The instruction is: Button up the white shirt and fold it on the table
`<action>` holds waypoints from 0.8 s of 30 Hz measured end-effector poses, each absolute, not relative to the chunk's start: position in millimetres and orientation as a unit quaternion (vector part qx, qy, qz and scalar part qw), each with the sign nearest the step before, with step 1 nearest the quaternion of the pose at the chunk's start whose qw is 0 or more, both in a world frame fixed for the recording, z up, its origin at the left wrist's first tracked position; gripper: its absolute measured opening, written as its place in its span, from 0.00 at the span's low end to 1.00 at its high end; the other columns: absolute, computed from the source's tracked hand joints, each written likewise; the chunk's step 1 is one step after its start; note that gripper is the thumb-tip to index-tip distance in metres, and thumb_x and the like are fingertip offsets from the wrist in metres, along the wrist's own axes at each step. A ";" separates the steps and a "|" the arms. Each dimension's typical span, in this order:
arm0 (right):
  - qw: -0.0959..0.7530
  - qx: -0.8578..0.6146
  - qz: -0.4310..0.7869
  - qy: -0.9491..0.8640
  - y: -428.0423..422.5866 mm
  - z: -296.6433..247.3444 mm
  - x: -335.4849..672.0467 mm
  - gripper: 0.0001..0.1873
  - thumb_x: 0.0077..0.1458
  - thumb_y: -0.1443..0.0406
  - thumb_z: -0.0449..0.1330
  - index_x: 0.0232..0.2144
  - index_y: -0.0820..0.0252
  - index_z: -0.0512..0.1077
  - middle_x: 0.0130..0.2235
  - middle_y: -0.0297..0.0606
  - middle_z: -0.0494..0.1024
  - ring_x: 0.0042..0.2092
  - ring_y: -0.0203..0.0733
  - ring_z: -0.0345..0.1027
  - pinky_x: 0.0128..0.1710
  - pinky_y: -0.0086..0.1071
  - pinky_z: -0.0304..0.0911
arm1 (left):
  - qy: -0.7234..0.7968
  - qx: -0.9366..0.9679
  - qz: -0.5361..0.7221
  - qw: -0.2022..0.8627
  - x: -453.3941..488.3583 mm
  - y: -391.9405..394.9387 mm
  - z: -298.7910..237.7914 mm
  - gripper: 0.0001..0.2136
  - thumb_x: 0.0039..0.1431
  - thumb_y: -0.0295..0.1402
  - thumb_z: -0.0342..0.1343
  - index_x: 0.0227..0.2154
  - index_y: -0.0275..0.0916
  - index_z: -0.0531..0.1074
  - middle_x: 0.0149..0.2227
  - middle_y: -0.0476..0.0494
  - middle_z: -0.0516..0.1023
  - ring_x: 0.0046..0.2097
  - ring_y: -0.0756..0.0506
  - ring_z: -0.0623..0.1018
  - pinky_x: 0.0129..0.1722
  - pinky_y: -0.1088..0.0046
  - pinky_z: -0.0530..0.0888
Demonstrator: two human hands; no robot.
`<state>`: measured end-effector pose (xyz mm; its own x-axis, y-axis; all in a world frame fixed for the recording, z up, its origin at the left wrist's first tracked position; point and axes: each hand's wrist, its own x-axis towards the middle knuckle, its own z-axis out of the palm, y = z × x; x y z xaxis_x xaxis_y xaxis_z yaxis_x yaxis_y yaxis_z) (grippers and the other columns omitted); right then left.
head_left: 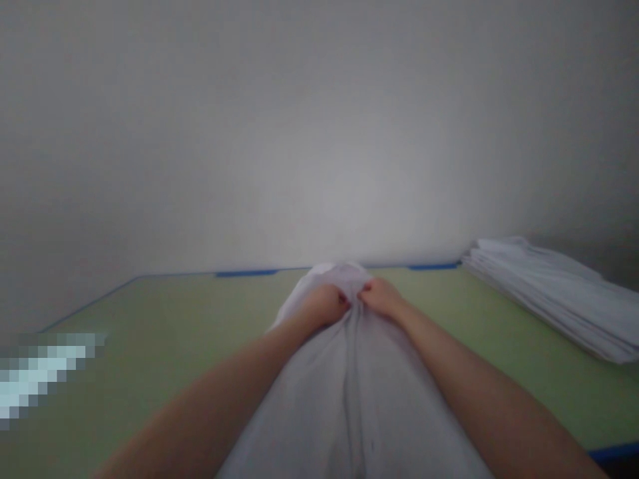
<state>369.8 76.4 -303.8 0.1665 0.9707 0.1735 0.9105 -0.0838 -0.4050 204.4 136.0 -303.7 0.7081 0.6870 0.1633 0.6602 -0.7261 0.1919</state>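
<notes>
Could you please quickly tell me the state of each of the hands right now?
Left hand: closed, holding the white cloth toward its far end.
Right hand: closed, holding the same cloth, just across from the left.

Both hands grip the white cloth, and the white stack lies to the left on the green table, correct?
Wrong side: the head view shows the white stack to the right on the green table. The left hand and right hand do grip the white cloth.

Looks like a textile workroom, judging by the green, blue-edged desk (174,319) against a plain grey wall (319,133) and the white fabric stack (559,289) at frame right.
</notes>
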 end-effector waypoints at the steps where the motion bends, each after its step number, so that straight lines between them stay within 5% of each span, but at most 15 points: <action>1: 0.221 -0.720 0.082 -0.652 77.3 -305.0 371.3 0.12 0.49 0.65 0.54 0.26 0.63 0.76 0.28 0.41 0.77 0.29 0.36 0.67 0.29 0.26 0.54 | 0.364 0.922 0.111 0.070 205.2 135.4 -303.5 0.15 0.54 0.42 0.50 0.29 0.40 0.79 0.31 0.40 0.79 0.30 0.45 0.75 0.32 0.72 0.67; 7: 0.244 -0.687 0.088 -0.679 80.2 -312.8 375.5 0.08 0.50 0.69 0.54 0.28 0.64 0.74 0.34 0.41 0.78 0.34 0.37 0.67 0.33 0.26 0.55 | 0.370 0.907 0.156 0.125 208.8 138.5 -308.2 0.10 0.50 0.32 0.52 0.29 0.42 0.79 0.31 0.45 0.80 0.31 0.48 0.75 0.31 0.76 0.66; 14: 0.273 -0.675 0.083 -0.680 80.1 -314.7 373.6 0.11 0.48 0.72 0.52 0.30 0.62 0.74 0.34 0.40 0.78 0.36 0.37 0.67 0.35 0.26 0.56 | 0.405 0.865 0.199 0.219 201.3 154.0 -311.3 0.09 0.46 0.37 0.58 0.27 0.39 0.78 0.28 0.46 0.79 0.29 0.49 0.74 0.26 0.77 0.65; 24: 0.257 -0.713 0.017 -0.652 75.3 -305.1 368.3 0.13 0.56 0.62 0.52 0.28 0.63 0.72 0.32 0.41 0.76 0.32 0.36 0.65 0.30 0.27 0.51 | 0.395 0.831 0.219 0.325 197.5 162.5 -317.0 0.14 0.49 0.43 0.57 0.26 0.35 0.75 0.21 0.47 0.74 0.22 0.52 0.69 0.21 0.77 0.62</action>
<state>368.3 75.3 -305.1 0.1483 0.9387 0.3113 0.9216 -0.0170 -0.3877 197.5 162.5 -317.0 0.5929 0.7983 0.1063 0.5138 -0.4766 0.7133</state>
